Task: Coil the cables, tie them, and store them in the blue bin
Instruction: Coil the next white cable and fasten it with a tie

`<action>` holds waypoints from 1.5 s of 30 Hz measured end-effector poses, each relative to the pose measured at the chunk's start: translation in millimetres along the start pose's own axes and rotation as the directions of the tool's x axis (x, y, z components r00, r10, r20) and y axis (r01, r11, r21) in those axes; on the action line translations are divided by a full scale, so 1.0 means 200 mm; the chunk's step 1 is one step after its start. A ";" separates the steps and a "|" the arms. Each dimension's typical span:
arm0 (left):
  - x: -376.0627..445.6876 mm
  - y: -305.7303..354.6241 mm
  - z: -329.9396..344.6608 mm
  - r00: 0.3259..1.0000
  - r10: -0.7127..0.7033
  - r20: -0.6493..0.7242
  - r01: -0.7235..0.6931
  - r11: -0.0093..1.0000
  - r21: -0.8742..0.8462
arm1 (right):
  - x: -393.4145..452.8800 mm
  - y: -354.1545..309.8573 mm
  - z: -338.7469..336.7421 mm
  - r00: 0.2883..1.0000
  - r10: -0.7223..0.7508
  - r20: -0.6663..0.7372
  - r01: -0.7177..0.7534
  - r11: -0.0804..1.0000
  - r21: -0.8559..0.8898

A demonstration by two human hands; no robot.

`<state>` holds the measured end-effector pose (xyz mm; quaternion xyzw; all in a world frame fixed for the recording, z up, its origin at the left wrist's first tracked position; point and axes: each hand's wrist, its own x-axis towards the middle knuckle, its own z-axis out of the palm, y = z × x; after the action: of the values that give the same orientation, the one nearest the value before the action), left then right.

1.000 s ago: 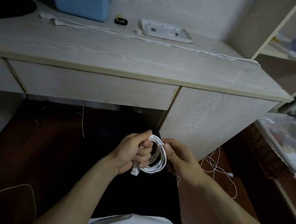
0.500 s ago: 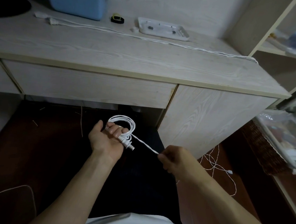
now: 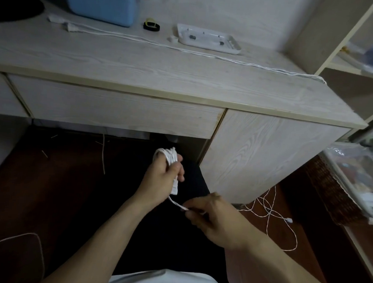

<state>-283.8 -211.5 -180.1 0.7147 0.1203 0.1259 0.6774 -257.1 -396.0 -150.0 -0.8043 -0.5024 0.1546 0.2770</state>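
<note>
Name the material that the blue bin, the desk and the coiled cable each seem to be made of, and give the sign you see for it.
Blue bin: probably moulded plastic; smooth, even colour, rounded edges.
Desk: looks like pale wood-grain laminate over board; printed-looking grain, plain cream edge strip.
Coiled cable, gripped by the left hand: flexible white plastic or rubber sheath, apparently; it bends into tight loops.

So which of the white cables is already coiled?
The cable gripped in the left hand. The one on the desk lies stretched out, and the one on the floor sprawls loose.
</note>
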 end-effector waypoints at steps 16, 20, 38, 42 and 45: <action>-0.07 0.15 -0.06 0.764 -0.231 0.603 0.214 0.972 0.101 | -0.02 0.06 -0.07 0.913 0.224 -0.343 -0.140 0.958 0.252; -0.04 0.18 -0.11 0.873 -0.207 0.441 0.371 0.869 -0.327 | -0.03 0.07 -0.10 0.927 0.286 -0.244 -0.188 0.915 0.358; 0.05 0.18 -0.11 0.953 -0.301 0.019 0.103 0.264 -0.959 | -0.05 0.06 -0.06 0.936 0.340 0.086 -0.350 0.889 0.296; 0.05 0.12 -0.08 0.953 -0.288 -0.090 0.093 0.563 -0.821 | -0.04 0.05 0.00 0.964 0.167 0.207 -0.202 0.966 0.159; 0.04 0.10 -0.04 0.956 -0.251 -0.155 0.087 0.742 -0.664 | -0.03 0.04 0.02 0.968 0.135 0.213 -0.169 0.975 0.148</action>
<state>-278.6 -201.8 -160.3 0.4008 0.2128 0.1806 0.8726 -256.2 -403.9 -158.3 -0.7951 -0.4500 0.2973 0.2773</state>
